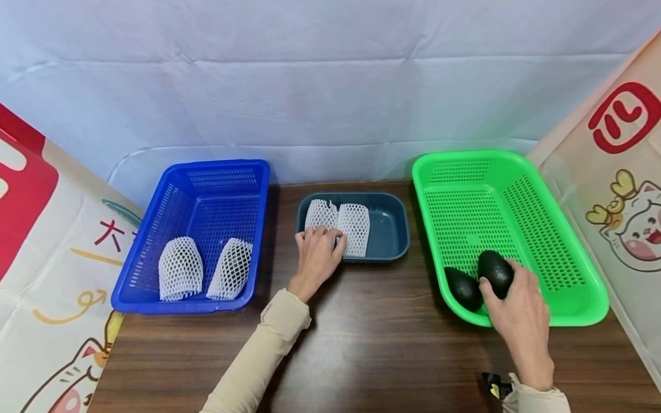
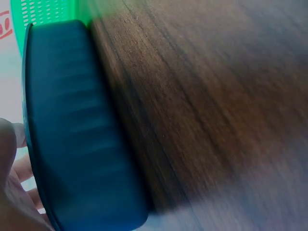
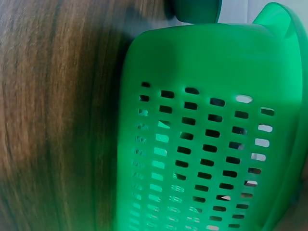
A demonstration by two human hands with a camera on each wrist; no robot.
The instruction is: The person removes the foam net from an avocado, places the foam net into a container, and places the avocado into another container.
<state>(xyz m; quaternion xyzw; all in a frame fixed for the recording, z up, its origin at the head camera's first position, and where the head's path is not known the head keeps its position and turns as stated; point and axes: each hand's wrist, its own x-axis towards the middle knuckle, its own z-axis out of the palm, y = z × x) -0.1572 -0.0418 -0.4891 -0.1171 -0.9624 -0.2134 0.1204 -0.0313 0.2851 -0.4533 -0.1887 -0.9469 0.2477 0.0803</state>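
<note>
In the head view my right hand (image 1: 521,307) grips a dark avocado (image 1: 494,273) with thumb and fingers at the near-left part of the green basket (image 1: 573,241). Another avocado (image 1: 463,288) lies beside it, against the basket wall. My left hand (image 1: 317,255) reaches over the near rim of a dark blue-grey tray (image 1: 388,229), fingertips bent over the lower end of a white foam net sleeve (image 1: 321,214); I cannot tell whether they pinch it. A second foam net sleeve (image 1: 355,229) lies just right of it. In the left wrist view, fingers (image 2: 23,167) show behind the tray's rim.
A blue basket (image 1: 191,305) stands at left with two white foam nets (image 1: 181,269) inside; something dark shows through the right one. All containers sit on a brown wood-grain table (image 1: 372,332). A pale cloth (image 1: 330,103) hangs behind, with printed cloths at both sides.
</note>
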